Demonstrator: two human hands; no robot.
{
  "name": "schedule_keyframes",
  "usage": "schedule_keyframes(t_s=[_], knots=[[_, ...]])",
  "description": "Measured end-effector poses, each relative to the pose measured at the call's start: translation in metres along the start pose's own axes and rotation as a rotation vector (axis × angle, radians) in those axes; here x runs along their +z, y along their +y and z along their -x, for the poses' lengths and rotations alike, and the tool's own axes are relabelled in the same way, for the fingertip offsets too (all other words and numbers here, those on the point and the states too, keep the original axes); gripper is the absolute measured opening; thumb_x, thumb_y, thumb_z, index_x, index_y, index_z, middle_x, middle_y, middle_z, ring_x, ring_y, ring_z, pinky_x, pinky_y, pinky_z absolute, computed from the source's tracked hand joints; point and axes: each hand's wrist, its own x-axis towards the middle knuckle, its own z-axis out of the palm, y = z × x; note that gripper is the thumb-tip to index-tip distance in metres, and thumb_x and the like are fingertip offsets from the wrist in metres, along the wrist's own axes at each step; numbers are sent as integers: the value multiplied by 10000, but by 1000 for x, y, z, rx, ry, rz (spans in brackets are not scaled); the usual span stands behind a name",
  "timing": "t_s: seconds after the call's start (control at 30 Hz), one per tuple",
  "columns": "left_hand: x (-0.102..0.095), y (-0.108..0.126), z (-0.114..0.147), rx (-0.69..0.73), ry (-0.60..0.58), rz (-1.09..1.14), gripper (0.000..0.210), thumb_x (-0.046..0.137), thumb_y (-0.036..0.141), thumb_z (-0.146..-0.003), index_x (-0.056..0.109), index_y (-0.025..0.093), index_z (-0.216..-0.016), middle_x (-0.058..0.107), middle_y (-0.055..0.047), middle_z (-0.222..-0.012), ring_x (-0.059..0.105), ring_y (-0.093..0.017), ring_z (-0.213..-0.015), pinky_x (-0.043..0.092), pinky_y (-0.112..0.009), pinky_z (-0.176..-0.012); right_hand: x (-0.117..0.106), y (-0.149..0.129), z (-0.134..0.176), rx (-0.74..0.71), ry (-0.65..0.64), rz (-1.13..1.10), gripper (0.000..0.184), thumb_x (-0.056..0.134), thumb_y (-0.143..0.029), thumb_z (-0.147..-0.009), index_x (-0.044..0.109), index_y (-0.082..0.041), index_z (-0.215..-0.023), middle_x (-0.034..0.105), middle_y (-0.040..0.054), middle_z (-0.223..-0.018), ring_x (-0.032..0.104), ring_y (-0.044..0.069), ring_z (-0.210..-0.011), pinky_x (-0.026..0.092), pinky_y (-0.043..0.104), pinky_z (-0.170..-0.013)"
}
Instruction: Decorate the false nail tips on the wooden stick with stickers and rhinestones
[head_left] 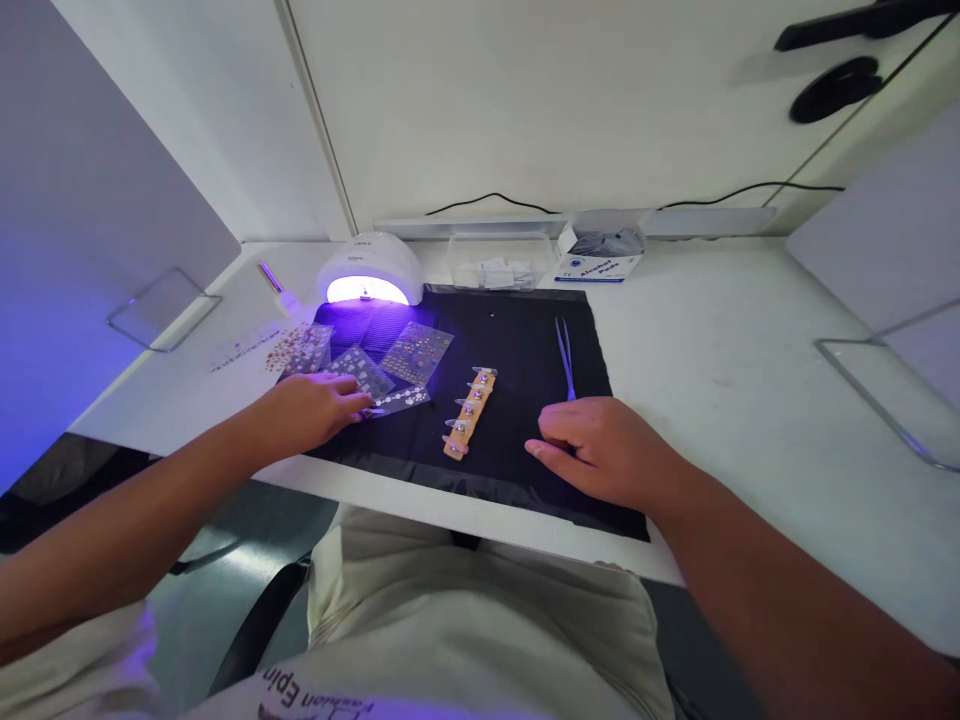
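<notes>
White counter [720, 360], black mat [517, 330]: at least four sticker sheets [416, 350], some white-flowered, lie around the mat's left side. Left hand [319, 410] bends over them, pinch unclear; right hand [611, 445] curls by one pair of tweezers [565, 360], grip unclear. Five nail tips [454, 424] line one tan strip [471, 413]. One box [598, 267] reads "Alcohol Pads".

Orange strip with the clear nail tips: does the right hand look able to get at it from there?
Probably yes. The right hand is close beside the orange strip, with only bare black mat between. The tweezers lie beyond that hand, off this path.
</notes>
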Motion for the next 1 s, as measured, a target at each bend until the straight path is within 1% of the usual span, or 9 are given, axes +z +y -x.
schedule_keyframes(t_s=[0.23,0.4,0.53,0.63,0.73,0.8,0.87,0.93,1.0], knots=[[2,6,3,-57,43,-34,237,501,159,-936,716,222,-1012,707,-63,-858,669,-212,-729,462,-279,-585,1,2,0,-4,17,20,379,423,-335,-935,298,-218,-597,401,-22,-550,372,122,-508,254,281,-540],[-1,-5,2,-103,149,121,262,479,285,-965,732,215,-971,751,-66,-932,682,-234,-810,507,-340,-699,3,3,2,-10,24,-19,384,443,-320,-936,311,-215,-592,393,-29,-559,370,120,-517,253,280,-546],[-21,-12,-1,-108,271,326,302,476,353,-983,725,186,-943,727,-69,-938,662,-218,-876,504,-357,-803,4,6,4,14,114,-152,379,514,-299,-901,325,-213,-583,376,-40,-555,343,116,-513,245,285,-543],[-44,-10,-9,-67,323,490,306,494,364,-978,716,177,-882,697,-54,-860,646,-188,-821,508,-323,-759,-1,5,7,47,243,-202,342,513,-280,-886,333,-218,-603,377,-48,-560,344,107,-497,269,267,-516],[-63,-2,-25,17,300,656,225,548,328,-944,704,179,-881,695,-36,-813,646,-158,-739,520,-280,-669,-15,-4,8,94,382,-225,279,451,-290,-920,367,-225,-662,431,-40,-608,367,101,-495,305,248,-482],[-71,6,-38,81,267,763,163,589,306,-909,690,180,-927,694,-29,-795,649,-149,-706,526,-261,-622,-29,-13,5,110,487,-364,183,474,-305,-922,480,-219,-760,492,-17,-683,441,120,-563,371,259,-522],[-74,15,-53,139,233,850,168,616,292,-879,665,180,-993,682,-24,-774,648,-144,-683,528,-252,-596,-42,-19,-3,133,519,-544,128,540,-325,-899,581,-229,-973,585,27,-892,526,139,-678,452,289,-614],[-76,24,-67,182,182,941,212,637,273,-855,632,182,-1046,673,-18,-760,639,-137,-664,522,-245,-581,-52,-20,-14,169,437,-681,305,564,-338,-886,575,-264,-1181,591,65,-1146,591,160,-807,499,336,-726],[-77,32,-77,203,102,1046,227,657,249,-830,608,187,-1043,672,-9,-757,628,-126,-655,511,-236,-581,-55,-13,-25,205,397,-755,443,609,-367,-850,547,-277,-1279,526,89,-1336,568,223,-1071,485,403,-881]])
